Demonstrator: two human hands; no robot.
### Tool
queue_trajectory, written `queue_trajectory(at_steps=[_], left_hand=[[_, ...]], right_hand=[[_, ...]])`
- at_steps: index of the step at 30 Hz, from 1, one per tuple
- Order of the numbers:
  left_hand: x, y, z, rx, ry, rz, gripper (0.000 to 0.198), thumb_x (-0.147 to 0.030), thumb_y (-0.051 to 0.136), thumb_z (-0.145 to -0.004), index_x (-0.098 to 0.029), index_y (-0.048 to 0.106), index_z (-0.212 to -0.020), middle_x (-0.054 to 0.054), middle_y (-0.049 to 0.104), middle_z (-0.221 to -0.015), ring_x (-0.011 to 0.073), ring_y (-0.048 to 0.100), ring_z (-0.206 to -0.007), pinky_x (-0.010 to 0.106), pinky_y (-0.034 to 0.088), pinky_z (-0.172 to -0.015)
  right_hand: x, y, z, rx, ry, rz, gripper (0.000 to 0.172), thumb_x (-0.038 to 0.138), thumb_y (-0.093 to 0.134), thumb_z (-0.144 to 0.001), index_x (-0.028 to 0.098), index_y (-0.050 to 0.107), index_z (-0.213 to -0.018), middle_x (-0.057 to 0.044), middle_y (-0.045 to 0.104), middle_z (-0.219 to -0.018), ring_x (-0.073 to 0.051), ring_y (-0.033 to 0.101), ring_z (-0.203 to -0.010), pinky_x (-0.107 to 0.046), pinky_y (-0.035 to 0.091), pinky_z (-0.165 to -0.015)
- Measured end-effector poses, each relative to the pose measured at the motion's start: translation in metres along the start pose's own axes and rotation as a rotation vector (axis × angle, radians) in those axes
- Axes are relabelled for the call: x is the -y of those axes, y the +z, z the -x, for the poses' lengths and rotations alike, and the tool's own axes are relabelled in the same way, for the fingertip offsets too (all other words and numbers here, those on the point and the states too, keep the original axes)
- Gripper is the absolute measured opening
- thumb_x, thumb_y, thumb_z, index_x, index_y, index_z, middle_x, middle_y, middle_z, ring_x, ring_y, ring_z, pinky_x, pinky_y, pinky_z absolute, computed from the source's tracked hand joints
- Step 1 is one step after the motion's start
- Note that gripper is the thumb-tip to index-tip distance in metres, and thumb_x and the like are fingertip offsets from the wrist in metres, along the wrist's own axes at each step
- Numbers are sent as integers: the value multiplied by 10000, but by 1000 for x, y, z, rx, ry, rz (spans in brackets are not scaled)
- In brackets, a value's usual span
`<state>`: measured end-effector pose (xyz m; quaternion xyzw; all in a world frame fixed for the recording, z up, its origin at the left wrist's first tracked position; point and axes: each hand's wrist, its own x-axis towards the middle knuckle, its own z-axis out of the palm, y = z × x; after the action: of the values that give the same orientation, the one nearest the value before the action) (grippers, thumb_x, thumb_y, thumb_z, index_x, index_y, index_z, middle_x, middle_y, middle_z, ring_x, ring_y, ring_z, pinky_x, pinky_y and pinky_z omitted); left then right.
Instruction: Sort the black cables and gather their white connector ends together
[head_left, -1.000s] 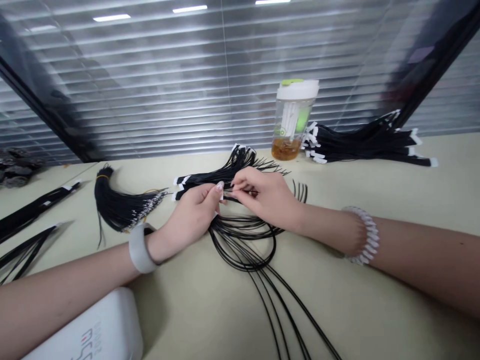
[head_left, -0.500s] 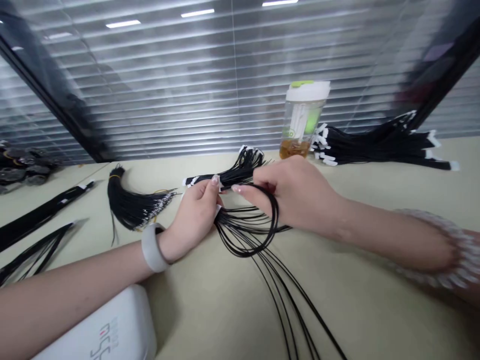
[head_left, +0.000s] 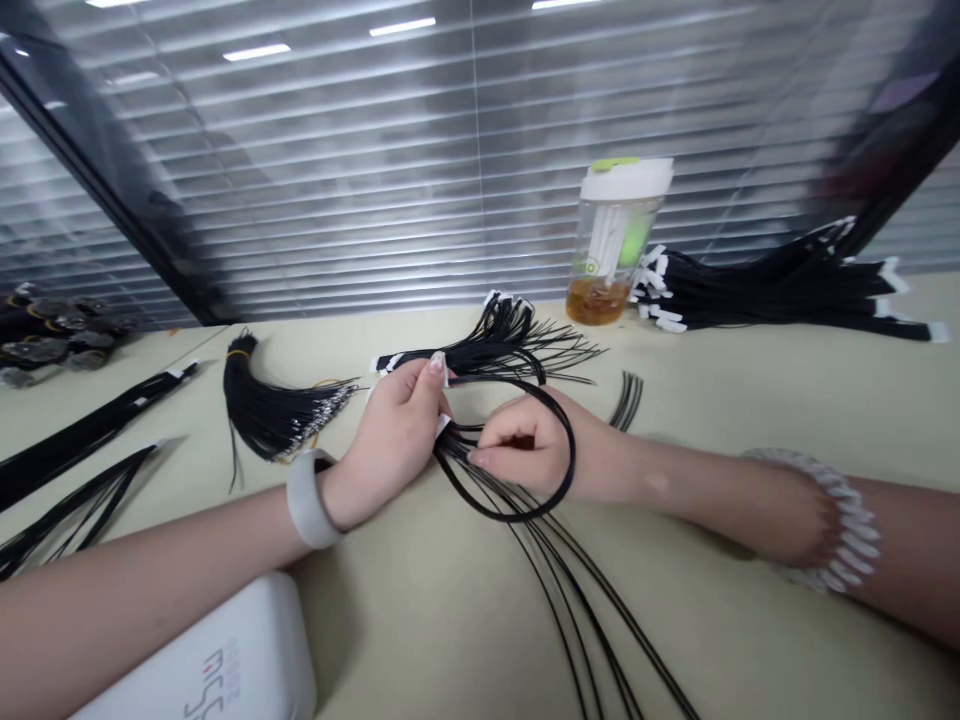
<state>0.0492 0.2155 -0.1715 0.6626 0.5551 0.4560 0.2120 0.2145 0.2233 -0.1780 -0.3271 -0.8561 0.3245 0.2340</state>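
Black insulated wires [head_left: 517, 518] lie in front of the plastic drink bottle [head_left: 611, 245]; the left hand [head_left: 394, 435] pinches them firmly at the bundle, and the right hand [head_left: 521, 445] curls narrow, holding one wire loop.

Wire bundle [head_left: 274, 405] lying left on desk [head_left: 697, 590], loose wires [head_left: 559, 580] lying center, bottle [head_left: 615, 240] standing behind, more bundles [head_left: 780, 285] lying beside it (at right)

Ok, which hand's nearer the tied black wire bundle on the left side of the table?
Left. The left hand, pinching black wires, sits just right of the tied black wire bundle. The right hand is farther right, beyond the left hand.
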Motion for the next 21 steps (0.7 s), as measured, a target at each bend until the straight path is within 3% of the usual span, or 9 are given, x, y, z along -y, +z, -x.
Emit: queue_trajectory(at_steps=[12, 18, 21], left_hand=[[1, 0, 0, 3, -21, -18, 383, -337, 384, -901, -177, 435, -557, -35, 430, -506, 106, 394, -502, 224, 312, -489], [-2, 0, 0, 11, -39, -3, 380, -352, 384, -902, -180, 449, -569, -37, 424, -496, 106, 384, -479, 228, 308, -473], [-1, 0, 0, 3, -35, -9, 385, -359, 386, -899, -180, 446, -563, -36, 420, -491, 108, 386, -479, 229, 309, -471]], right_hand=[[-10, -7, -8, 23, 10, -249, 256, 302, 511, -810, 139, 545, -615, 48, 449, -525, -54, 389, -490, -165, 303, -437], [-15, -16, -11, 106, 77, -358, 104, 242, 613, -710, 143, 625, -680, 48, 497, -510, -57, 433, -464, -162, 327, -424], [-17, -19, -12, 131, 143, -439, 116, 257, 643, -685, 142, 649, -693, 47, 506, -486, -58, 440, -440, -160, 326, -403]])
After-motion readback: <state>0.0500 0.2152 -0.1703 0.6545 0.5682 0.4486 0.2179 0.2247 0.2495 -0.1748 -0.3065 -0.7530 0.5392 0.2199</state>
